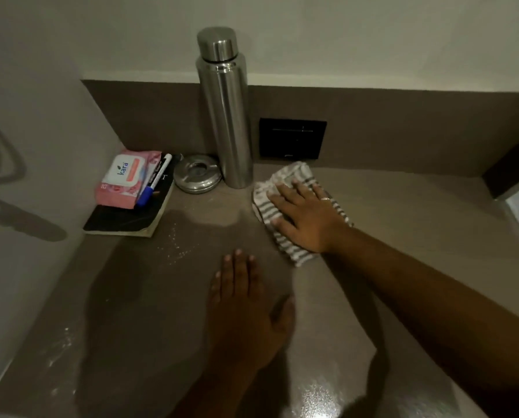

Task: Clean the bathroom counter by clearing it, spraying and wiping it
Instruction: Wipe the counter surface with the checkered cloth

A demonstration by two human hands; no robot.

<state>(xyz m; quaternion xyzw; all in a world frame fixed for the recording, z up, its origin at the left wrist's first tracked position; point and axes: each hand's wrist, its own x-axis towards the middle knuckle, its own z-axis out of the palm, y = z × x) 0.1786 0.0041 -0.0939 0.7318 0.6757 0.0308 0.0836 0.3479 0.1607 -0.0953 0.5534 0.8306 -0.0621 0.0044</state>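
Wiping under way, clearing only partly done.
The right hand (305, 214) is pressing flat, fingers spread, on the striped cloth (285, 206) on the counter (403, 212); the left hand (246, 300) is resting open nearer the person. Beyond and left of the cloth, the steel bottle (225, 116), round tin (197, 178), wipes pack (124, 179) and book (131, 218) are still sitting uncleared, with droplets glistening nearby.
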